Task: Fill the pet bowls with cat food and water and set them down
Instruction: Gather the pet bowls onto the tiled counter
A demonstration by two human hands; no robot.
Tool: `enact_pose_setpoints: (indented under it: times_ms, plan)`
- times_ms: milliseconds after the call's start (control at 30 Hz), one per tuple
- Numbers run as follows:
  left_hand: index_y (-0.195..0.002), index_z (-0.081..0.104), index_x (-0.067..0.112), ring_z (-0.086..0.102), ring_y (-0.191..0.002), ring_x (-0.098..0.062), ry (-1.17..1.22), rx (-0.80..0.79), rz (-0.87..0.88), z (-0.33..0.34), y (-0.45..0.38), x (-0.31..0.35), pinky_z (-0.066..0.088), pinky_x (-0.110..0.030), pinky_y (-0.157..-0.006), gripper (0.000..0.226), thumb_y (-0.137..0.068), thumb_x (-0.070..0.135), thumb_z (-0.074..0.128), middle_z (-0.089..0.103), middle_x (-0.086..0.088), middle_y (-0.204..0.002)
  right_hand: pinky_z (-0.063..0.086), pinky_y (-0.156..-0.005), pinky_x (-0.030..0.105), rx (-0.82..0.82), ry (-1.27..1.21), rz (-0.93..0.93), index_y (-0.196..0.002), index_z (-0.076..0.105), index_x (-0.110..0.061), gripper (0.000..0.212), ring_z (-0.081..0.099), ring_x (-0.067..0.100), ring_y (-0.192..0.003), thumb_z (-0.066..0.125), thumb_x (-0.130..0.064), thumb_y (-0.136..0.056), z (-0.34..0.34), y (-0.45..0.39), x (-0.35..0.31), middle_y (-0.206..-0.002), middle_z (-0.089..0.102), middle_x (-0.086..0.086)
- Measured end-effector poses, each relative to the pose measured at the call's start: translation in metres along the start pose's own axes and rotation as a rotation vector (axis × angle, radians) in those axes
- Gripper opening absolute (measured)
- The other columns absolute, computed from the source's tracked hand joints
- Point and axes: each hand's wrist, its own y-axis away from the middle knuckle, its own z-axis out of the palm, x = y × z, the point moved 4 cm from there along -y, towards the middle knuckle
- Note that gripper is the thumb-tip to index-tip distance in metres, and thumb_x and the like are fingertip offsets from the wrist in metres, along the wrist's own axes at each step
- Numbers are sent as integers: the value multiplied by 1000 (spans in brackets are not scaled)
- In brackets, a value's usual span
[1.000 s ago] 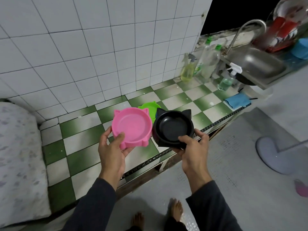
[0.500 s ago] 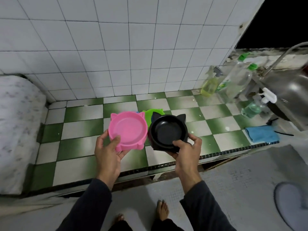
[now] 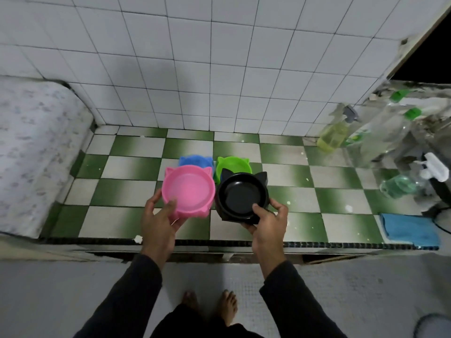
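My left hand grips the near rim of a pink cat-eared bowl, thumb inside it, held over the green and white checked counter. My right hand grips the near rim of a black cat-eared bowl the same way. Both bowls look empty. Behind them on the counter stand a blue bowl and a green bowl, each partly hidden by the held bowls.
A yellow spray bottle, clear bottles with green caps and a green-tinted spray bottle crowd the counter's right end. A blue cloth lies at the right front edge. A patterned cover lies at the left.
The view has swung left and down, so the sink has left the frame. Both bowls stay in my hands over the counter, and the blue bowl now shows behind the pink one.
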Motion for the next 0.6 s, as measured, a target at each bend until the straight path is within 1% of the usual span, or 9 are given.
enact_pose_setpoints:
  times_ms: [100,233,333,433,533,600]
  plan:
    - [-142,55,20,67,-115,-42,-2,5,-15,-3,-5,-8,63,-51,-80,51,-95,6,68,56,-10,-139,61,-61,43,18,7,18,-125,49,-16,43,64,33,-108,64,6,-91,-4,-11,9,-123,58,13]
    - [-139,56,20,69,-110,-43,-12,43,-77,-14,-14,-21,63,-48,-75,45,-97,8,67,55,-15,-139,60,-62,44,42,71,44,-119,51,-17,37,65,31,-106,67,2,-91,-12,-25,23,-119,62,13]
    - [-141,56,21,70,-109,-43,-28,51,-107,-20,-22,-30,63,-48,-76,48,-96,9,68,55,-17,-140,60,-69,45,51,121,67,-115,52,-18,34,66,30,-106,67,0,-91,-17,-38,32,-118,64,14]
    - [-143,54,19,69,-110,-43,-47,78,-129,-25,-30,-36,64,-45,-73,50,-96,9,68,56,-17,-139,60,-78,47,46,160,75,-114,53,-19,35,66,30,-107,69,0,-90,-21,-50,42,-119,65,14]
    - [-142,55,18,67,-113,-42,-64,92,-151,-32,-39,-45,64,-42,-71,48,-97,8,68,59,-16,-137,59,-89,54,48,197,76,-110,54,-22,36,67,29,-107,70,1,-88,-25,-61,51,-119,65,14]
    - [-141,57,19,67,-114,-42,-90,105,-167,-38,-44,-51,63,-41,-72,46,-97,11,68,59,-15,-137,57,-93,56,61,223,75,-109,55,-23,37,67,29,-108,71,1,-86,-28,-68,58,-119,65,13]
